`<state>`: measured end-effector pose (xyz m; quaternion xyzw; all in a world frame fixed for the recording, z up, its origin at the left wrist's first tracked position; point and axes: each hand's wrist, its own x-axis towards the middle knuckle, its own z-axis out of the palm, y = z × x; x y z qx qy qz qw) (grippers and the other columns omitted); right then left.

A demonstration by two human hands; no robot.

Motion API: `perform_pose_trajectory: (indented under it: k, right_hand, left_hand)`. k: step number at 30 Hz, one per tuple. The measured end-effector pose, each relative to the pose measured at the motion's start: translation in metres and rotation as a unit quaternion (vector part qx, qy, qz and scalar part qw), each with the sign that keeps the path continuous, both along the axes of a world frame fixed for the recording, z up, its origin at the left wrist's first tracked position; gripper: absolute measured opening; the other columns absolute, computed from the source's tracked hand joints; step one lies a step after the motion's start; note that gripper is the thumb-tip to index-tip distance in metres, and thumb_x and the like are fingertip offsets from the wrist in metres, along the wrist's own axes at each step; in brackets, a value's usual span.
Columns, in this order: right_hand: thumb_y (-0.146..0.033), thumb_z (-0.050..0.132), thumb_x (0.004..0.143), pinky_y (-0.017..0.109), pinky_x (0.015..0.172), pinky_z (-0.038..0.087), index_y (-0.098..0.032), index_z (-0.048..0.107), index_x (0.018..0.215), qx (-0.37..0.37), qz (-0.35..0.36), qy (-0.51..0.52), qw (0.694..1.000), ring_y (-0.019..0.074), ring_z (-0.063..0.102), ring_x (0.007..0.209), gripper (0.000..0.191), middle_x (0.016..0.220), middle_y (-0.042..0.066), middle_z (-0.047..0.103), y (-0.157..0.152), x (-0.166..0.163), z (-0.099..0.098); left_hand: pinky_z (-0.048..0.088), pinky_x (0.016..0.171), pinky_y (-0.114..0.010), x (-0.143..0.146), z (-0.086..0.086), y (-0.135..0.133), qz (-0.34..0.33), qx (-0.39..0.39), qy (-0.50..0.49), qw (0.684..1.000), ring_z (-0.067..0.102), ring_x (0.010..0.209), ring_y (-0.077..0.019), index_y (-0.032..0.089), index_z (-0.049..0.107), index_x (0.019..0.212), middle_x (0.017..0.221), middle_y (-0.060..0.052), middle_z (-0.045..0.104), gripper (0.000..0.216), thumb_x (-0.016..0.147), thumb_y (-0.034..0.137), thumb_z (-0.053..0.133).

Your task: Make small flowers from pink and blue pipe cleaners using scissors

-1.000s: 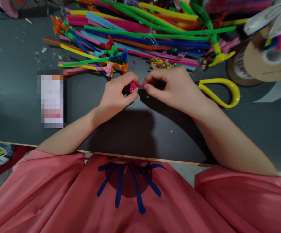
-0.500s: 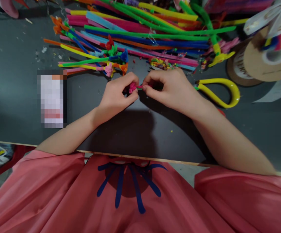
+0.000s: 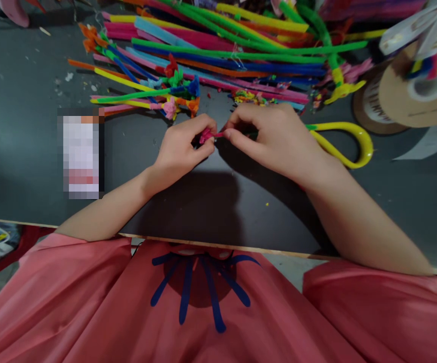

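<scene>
My left hand [image 3: 190, 138] pinches a small pink flower [image 3: 205, 135] of bent pipe cleaner between thumb and fingers. A short pink strand [image 3: 219, 134] runs from the flower to my right hand [image 3: 265, 136], whose thumb and forefinger are closed on its end. A bit of green shows behind the right fingers, partly hidden. Just above the hands lie finished pipe-cleaner flowers [image 3: 180, 101] with yellow, green and pink stems. Beside my right wrist are yellow-handled scissors [image 3: 367, 146], their blades hidden under the hand.
Many coloured pipe cleaners [image 3: 218, 43] are spread across the back of the dark table [image 3: 127, 212]. A pile of small clippings [image 3: 254, 97] sits behind my right hand. Ribbon spools [image 3: 399, 96] stand at the right, and a blurred-out phone-shaped object [image 3: 81, 156] lies at the left.
My right hand has shifted slightly right and turned a little, drawing the pink strand. The green piece between the hands is less visible. My left hand stays nearly in place.
</scene>
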<state>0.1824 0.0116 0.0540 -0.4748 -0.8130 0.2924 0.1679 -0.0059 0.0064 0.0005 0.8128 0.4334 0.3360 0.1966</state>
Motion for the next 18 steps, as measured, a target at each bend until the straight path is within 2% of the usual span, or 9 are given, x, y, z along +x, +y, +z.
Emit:
perform_pose_trajectory:
  k: [4,7,9,13,15,18]
  right_hand:
    - [-0.023,0.053,0.083,0.028,0.068,0.041,-0.016,0.063,0.075,-0.047,0.027,0.051,0.997,0.0141,0.057,0.072,0.015,0.076,0.004,0.065,0.002,0.002,0.001]
    - [-0.017,0.055,0.080,0.024,0.061,0.041,-0.015,0.060,0.067,-0.137,0.017,0.125,0.982,0.0095,0.054,0.063,0.013,0.066,0.000,0.062,0.006,0.004,-0.001]
    - [-0.016,0.061,0.076,0.021,0.053,0.039,-0.015,0.058,0.068,-0.224,0.012,0.186,0.957,0.0071,0.053,0.056,0.009,0.061,-0.001,0.060,0.009,0.005,-0.003]
    - [-0.022,0.069,0.073,0.019,0.043,0.036,-0.015,0.058,0.077,-0.394,0.021,0.273,0.878,0.0068,0.054,0.049,0.014,0.064,0.000,0.065,0.012,0.004,-0.009]
    - [-0.026,0.068,0.075,0.019,0.039,0.033,-0.014,0.060,0.076,-0.440,0.021,0.284,0.851,0.0079,0.055,0.047,0.015,0.065,0.003,0.067,0.013,0.004,-0.011]
    - [-0.027,0.068,0.075,0.019,0.035,0.028,-0.012,0.062,0.072,-0.457,0.013,0.289,0.841,0.0068,0.052,0.045,0.016,0.065,0.005,0.067,0.013,0.004,-0.013]
  left_hand:
    - [0.039,0.057,-0.019,0.001,0.001,0.000,-0.009,0.041,-0.005,0.999,0.052,0.061,-0.0043,0.022,0.055,0.081,0.068,0.006,0.057,0.010,0.076,0.014,0.057]
    - [0.039,0.058,-0.020,0.002,0.002,-0.001,-0.019,0.080,0.003,0.997,0.054,0.061,-0.0050,0.022,0.055,0.081,0.068,0.007,0.059,0.010,0.076,0.014,0.057]
    - [0.039,0.060,-0.021,0.002,0.003,-0.002,-0.029,0.103,0.005,0.994,0.057,0.064,-0.0055,0.023,0.055,0.082,0.070,0.008,0.061,0.010,0.076,0.014,0.057]
    - [0.040,0.064,-0.023,0.002,0.005,-0.003,-0.047,0.126,0.005,0.991,0.059,0.066,-0.0061,0.023,0.055,0.082,0.073,0.009,0.064,0.010,0.076,0.014,0.057]
    - [0.039,0.064,-0.024,0.002,0.005,-0.004,-0.052,0.123,0.006,0.991,0.059,0.066,-0.0066,0.023,0.057,0.082,0.072,0.008,0.063,0.009,0.077,0.015,0.056]
    - [0.039,0.065,-0.025,0.001,0.005,-0.004,-0.055,0.114,0.006,0.992,0.059,0.067,-0.0074,0.023,0.058,0.083,0.072,0.007,0.064,0.008,0.078,0.016,0.056]
